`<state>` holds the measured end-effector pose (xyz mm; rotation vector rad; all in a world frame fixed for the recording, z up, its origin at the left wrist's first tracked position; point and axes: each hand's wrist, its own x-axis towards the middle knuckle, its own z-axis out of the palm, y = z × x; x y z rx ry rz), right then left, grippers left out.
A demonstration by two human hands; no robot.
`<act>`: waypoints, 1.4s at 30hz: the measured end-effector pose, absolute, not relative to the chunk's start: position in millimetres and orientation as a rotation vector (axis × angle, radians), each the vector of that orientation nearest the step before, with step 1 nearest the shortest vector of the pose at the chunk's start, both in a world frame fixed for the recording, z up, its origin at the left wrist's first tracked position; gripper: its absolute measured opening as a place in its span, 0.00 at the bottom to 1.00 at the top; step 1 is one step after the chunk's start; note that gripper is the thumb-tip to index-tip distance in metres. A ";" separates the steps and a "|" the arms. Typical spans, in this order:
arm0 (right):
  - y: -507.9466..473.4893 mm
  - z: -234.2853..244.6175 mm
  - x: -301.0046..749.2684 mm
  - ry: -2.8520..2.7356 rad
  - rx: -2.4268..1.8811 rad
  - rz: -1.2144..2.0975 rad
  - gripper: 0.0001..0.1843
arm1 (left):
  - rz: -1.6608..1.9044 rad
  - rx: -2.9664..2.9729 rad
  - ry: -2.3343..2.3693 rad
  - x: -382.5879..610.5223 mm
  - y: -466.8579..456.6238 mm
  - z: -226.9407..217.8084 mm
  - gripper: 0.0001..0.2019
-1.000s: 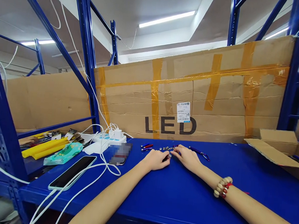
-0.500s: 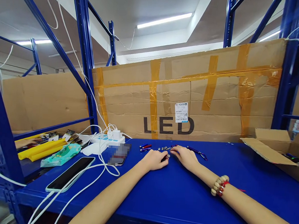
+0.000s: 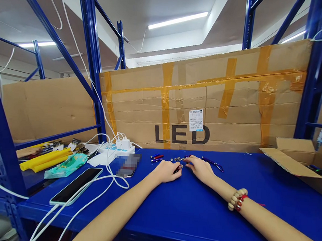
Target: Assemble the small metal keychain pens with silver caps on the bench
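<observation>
My left hand [image 3: 168, 172] is closed around a small dark tube with a silvery end [image 3: 178, 168], its wrist low over the blue tabletop. Most of the tube is hidden by the fingers. Just to the right, my right hand [image 3: 200, 168] reaches toward a cluster of small silvery round pieces [image 3: 177, 159]. Its thumb and forefinger are apart, and I see nothing between them. Left of the cluster lie several small red and blue metallic tubes [image 3: 157, 157]. Beyond the right hand rests a pair of blue-handled pliers [image 3: 214, 163].
At left are a phone [image 3: 76, 186] with white cables, a power strip [image 3: 118, 149], a blurred dark item [image 3: 128, 165], a green packet [image 3: 67, 165] and yellow rolls [image 3: 45, 159]. Another person's hand [image 3: 29, 151] shows at far left. An open carton [image 3: 292, 163] stands right; a large cardboard box [image 3: 139, 112] backs the table.
The silvery end of the tube in my left hand has turned slightly. My right hand has barely moved, its fingers a little lower by the round pieces. The view has shifted slightly.
</observation>
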<state>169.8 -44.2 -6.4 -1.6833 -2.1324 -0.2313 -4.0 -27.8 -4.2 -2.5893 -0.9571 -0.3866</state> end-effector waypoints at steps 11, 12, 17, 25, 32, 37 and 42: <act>-47.4 -5.0 168.2 -2.128 -1.663 -0.215 0.11 | -0.367 -2.603 -0.982 -3.5 -30.6 -0.8 0.11; -47.4 -5.0 168.3 -2.122 -1.661 -0.212 0.10 | -0.366 -2.602 -0.983 -3.7 -30.6 -0.8 0.11; -47.6 -3.5 168.4 -2.113 -1.654 -0.175 0.07 | -0.373 -2.601 -0.988 -4.2 -31.2 -1.3 0.11; -46.7 -4.3 169.5 -2.087 -1.646 -0.149 0.04 | -0.364 -2.600 -0.986 -3.9 -30.5 -1.9 0.11; -45.5 -4.7 170.4 -2.081 -1.634 -0.175 0.03 | -0.336 -2.599 -1.006 -3.9 -31.9 0.1 0.14; -46.4 -2.7 169.9 -2.088 -1.661 -0.203 0.05 | -0.341 -2.606 -1.025 -4.1 -33.9 2.7 0.15; -50.3 1.5 168.3 -2.058 -1.669 -0.151 0.05 | -0.343 -2.633 -1.024 -3.9 -33.3 2.7 0.14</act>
